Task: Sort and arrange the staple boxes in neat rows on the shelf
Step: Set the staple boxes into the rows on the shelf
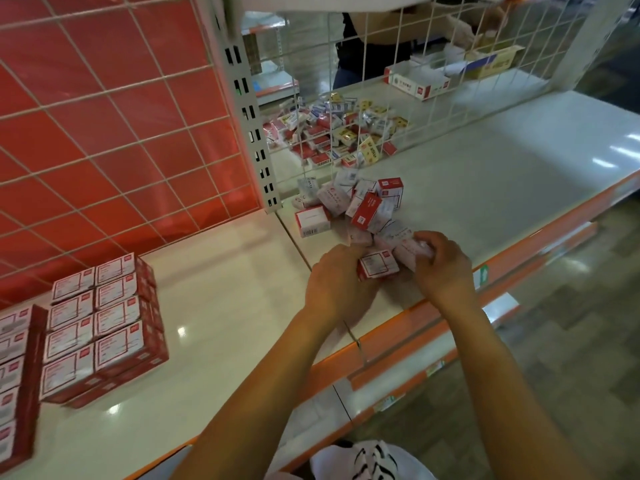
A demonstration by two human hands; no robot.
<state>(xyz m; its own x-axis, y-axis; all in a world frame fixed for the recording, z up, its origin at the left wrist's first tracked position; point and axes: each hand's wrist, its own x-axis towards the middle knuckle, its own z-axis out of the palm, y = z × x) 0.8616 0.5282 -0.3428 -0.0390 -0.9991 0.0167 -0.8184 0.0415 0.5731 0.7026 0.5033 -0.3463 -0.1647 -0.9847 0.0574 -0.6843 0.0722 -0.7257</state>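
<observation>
Stacked boxes (104,327) sit in rows, near left on the shelf (225,306). My left hand (337,282) curls round a red-white box (377,266) near the front edge, with the loose pile (353,206) just beyond. My right hand (440,268) grips pale boxes (414,252) beside it.

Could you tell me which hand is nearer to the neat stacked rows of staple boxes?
Left. The left hand is right of the stacked rows, at the loose pile; the right hand is farther right.
</observation>
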